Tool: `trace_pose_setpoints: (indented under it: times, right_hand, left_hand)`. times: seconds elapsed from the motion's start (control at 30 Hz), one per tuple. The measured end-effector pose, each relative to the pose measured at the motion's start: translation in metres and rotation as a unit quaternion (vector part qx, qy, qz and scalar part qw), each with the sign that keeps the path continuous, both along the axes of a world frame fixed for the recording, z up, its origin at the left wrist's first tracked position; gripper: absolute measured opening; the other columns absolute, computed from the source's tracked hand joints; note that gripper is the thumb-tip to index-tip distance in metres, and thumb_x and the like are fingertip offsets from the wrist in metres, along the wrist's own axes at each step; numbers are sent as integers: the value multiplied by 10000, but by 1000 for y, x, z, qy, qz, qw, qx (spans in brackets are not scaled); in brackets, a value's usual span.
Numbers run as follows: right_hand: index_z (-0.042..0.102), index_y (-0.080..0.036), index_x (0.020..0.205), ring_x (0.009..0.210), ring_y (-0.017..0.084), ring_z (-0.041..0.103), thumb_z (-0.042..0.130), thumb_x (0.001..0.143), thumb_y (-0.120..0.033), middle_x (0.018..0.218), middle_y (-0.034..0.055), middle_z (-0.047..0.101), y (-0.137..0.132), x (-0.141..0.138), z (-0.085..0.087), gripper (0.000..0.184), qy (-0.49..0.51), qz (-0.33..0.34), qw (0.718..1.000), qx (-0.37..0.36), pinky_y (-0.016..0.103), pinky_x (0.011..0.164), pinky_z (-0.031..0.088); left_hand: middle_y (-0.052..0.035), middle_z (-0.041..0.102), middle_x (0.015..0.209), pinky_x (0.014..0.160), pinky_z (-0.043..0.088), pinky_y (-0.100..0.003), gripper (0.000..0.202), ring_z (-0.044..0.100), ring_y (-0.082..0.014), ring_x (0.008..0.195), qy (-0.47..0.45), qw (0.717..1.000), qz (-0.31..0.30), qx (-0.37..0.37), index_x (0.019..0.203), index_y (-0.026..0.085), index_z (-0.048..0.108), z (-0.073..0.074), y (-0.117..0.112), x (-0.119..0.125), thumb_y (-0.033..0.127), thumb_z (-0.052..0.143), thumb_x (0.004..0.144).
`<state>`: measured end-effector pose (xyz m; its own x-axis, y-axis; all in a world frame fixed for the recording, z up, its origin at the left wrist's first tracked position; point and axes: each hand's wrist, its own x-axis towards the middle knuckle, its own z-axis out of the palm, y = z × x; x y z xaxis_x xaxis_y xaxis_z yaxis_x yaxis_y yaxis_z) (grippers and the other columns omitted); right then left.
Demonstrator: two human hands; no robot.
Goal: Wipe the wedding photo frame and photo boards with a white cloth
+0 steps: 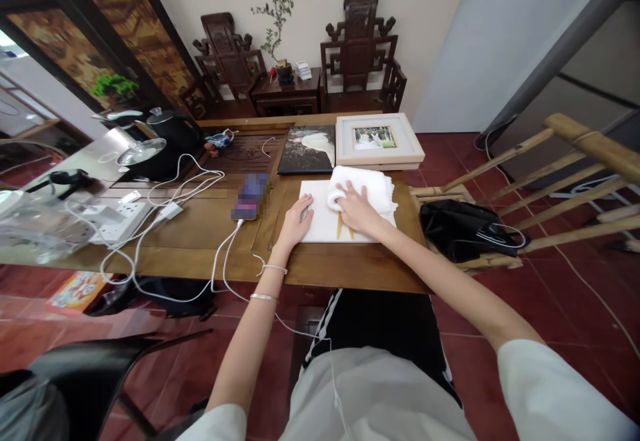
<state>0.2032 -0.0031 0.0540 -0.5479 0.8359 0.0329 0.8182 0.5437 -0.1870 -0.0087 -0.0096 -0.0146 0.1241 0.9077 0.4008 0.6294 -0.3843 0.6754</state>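
Note:
A white flat panel (320, 228) lies on the wooden table (200, 228) in front of me. My left hand (296, 221) rests flat on the panel's left edge, fingers stretched out. My right hand (354, 206) presses down on a folded white towel (373, 188) that lies over the panel's far right part, fingers curled into the cloth. Two thin yellow strips (345, 229) show on the panel just below my right hand.
Beyond the towel sit a white framed photo (378, 138) and a dark photo print (309, 150). A phone (250, 196) with cables, a power strip (119, 218) and kettles (165, 138) fill the left. A black bag (463, 229) rests on a bamboo chair at the right.

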Motion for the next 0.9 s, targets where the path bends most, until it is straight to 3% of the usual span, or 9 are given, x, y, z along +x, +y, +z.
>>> trace_pose_setpoints:
  times: [0.27, 0.4, 0.6, 0.7, 0.9]
  right_hand:
    - [742, -128, 1038, 1483, 435, 183, 459, 830, -28, 1589, 180, 329, -97, 13, -3, 365, -46, 124, 991, 18, 733, 1119, 215]
    - [743, -120, 1015, 1480, 423, 212, 471, 795, -22, 1577, 182, 350, -115, 19, 1, 363, -42, 169, 985, -5, 730, 1106, 247]
    - [713, -144, 1082, 1494, 329, 231, 424, 739, 19, 1557, 132, 409, -80, 21, 4, 478, 1, 138, 990, -23, 686, 1143, 212]
    - [687, -131, 1128, 1490, 331, 243, 426, 743, 10, 1552, 161, 411, -49, 14, 6, 486, -3, 114, 993, -30, 681, 1129, 236]
    - [634, -105, 1209, 1471, 327, 276, 408, 809, -9, 1502, 217, 457, 16, -3, 3, 469, -19, 58, 998, 23, 651, 1106, 279]
  left_hand:
    - [-97, 586, 1420, 1198, 349, -446, 352, 490, -251, 1379, -2, 1000, 1, -4, 1239, 178, 650, 3, -3, 1, 208, 522, 912]
    - [-118, 582, 1421, 1196, 351, -444, 360, 494, -252, 1377, 9, 1000, 1, 0, 1242, 151, 648, 3, -3, 1, 204, 517, 911]
    - [-127, 577, 1423, 1190, 360, -444, 370, 495, -250, 1376, 16, 1000, 1, 1, 1249, 139, 645, 1, -2, 0, 204, 512, 910]
    - [-99, 585, 1420, 1186, 367, -451, 357, 495, -246, 1376, 8, 1000, 0, 4, 1241, 174, 650, -1, 0, -1, 207, 521, 910]
    - [-109, 595, 1407, 1184, 369, -454, 354, 504, -248, 1368, 4, 1000, -4, 9, 1235, 165, 653, -2, 1, -2, 198, 527, 906]
